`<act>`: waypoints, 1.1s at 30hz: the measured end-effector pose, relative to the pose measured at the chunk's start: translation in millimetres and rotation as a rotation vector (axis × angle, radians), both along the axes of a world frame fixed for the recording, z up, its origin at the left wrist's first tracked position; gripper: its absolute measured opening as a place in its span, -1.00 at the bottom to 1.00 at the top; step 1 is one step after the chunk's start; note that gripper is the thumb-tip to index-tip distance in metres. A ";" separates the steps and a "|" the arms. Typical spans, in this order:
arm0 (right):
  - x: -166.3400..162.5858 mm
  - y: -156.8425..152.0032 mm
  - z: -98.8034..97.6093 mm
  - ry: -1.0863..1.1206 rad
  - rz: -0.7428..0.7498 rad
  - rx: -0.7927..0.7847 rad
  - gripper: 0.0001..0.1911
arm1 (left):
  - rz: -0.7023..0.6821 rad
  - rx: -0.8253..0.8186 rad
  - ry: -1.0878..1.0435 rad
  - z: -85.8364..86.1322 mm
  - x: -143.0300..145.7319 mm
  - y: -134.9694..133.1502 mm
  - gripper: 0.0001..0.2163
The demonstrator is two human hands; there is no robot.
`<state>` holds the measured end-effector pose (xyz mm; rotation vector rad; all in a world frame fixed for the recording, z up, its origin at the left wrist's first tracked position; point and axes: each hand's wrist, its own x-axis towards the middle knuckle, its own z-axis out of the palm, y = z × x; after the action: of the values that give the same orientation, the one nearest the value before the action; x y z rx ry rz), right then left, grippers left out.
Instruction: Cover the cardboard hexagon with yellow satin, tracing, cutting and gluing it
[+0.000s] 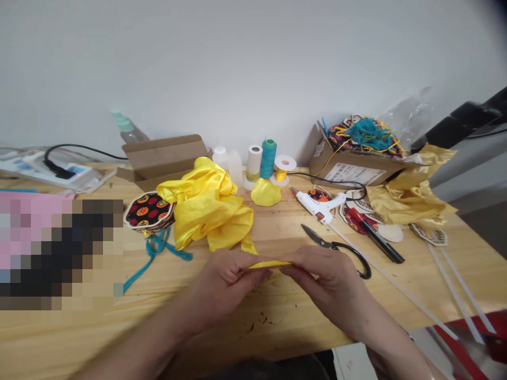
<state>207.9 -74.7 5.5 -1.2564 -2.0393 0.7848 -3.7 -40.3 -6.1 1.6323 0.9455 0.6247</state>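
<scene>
Between my two hands is a thin flat piece with a yellow face (271, 264), seen nearly edge-on. My left hand (227, 277) pinches its left end, and my right hand (322, 282) pinches the right end. Most of the piece is hidden by my fingers. Just beyond my left hand lies crumpled yellow satin cloth (214, 216). Black-handled scissors (332, 245) rest on the table right behind my right hand. A small yellow fabric piece (265, 192) lies farther back.
A white glue gun (319, 206) with a long glue stick lies at right, near a black marker (376, 235). Thread spools (268, 158) stand by the wall. Patterned octagonal pieces (148, 211) are stacked at left. A filled cardboard box (348, 168) stands back right.
</scene>
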 end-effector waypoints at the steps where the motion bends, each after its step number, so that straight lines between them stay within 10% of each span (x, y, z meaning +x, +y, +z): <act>1: 0.7 0.3 2.3 0.012 0.010 -0.002 -0.84 | -0.044 0.078 0.045 -1.4 -0.1 -0.2 -0.80; 8: 0.7 0.4 12.8 0.104 0.011 0.150 -0.72 | -0.148 0.559 0.182 -24.9 -2.6 -3.0 -0.48; 19: -9.8 -2.8 6.7 0.014 0.037 0.091 -0.87 | -0.113 1.073 0.342 -33.7 -3.2 -1.8 -0.61; 33: -18.2 -1.1 -1.1 -0.407 0.054 0.238 -0.80 | -0.108 1.270 0.406 -34.5 4.5 -1.0 -0.71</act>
<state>189.7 -75.9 4.4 -1.3060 -2.4120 0.3087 0.8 -41.3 -40.7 2.9987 0.7283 0.9176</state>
